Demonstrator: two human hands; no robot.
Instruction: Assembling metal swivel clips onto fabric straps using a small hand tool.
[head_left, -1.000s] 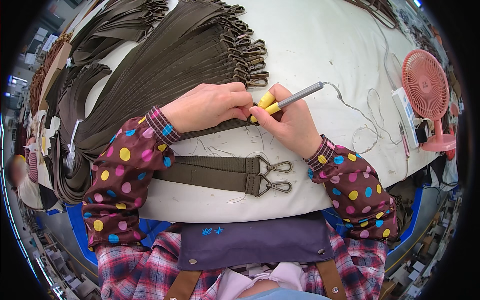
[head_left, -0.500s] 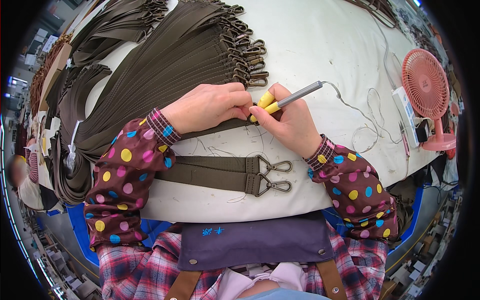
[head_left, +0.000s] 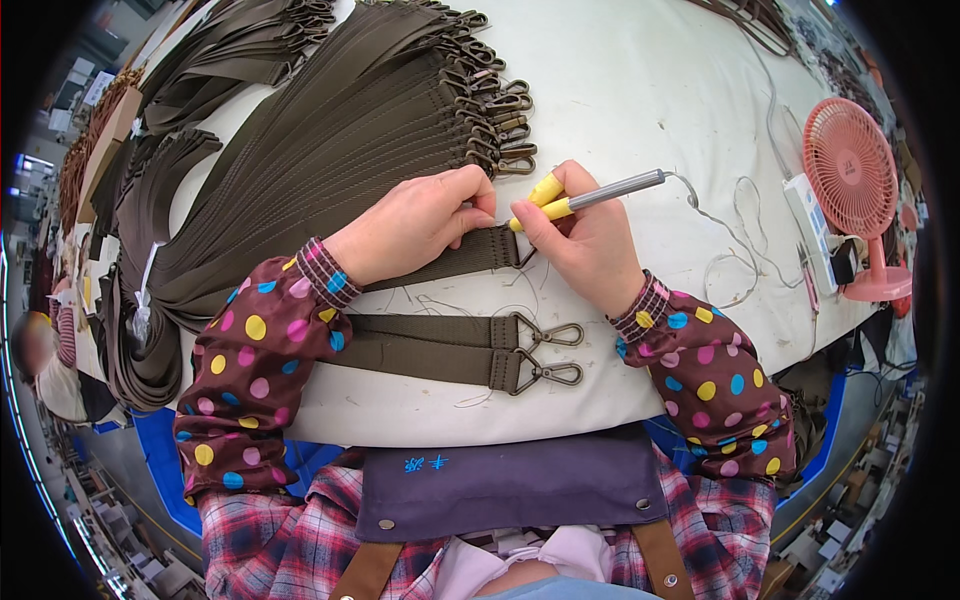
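My right hand point(head_left: 590, 245) grips a pen-shaped corded tool point(head_left: 618, 189) with a grey and yellow body. Yellow wrapping covers its index finger. The tool's tip points at the end of a dark olive webbing strap point(head_left: 470, 258), beside a metal ring point(head_left: 523, 256). Just above that strap end, my left hand point(head_left: 415, 218) is closed in a pinch close to the tip; whatever it pinches is too small to make out. Nearer me lie two olive straps point(head_left: 430, 368), with metal snap hooks point(head_left: 560, 373) at their right ends.
A fanned pile of similar straps point(head_left: 340, 150) covers the table's left side, hooks facing right. At right stand a pink fan point(head_left: 850, 165) and a white power strip point(head_left: 808, 225), with the tool's thin cord point(head_left: 735, 240) looping nearby. Loose threads are scattered on the white table point(head_left: 620, 90).
Both hands have drawn slightly apart, the tool shifting right and my left hand left. The strap end and its ring, mostly covered before, now show.
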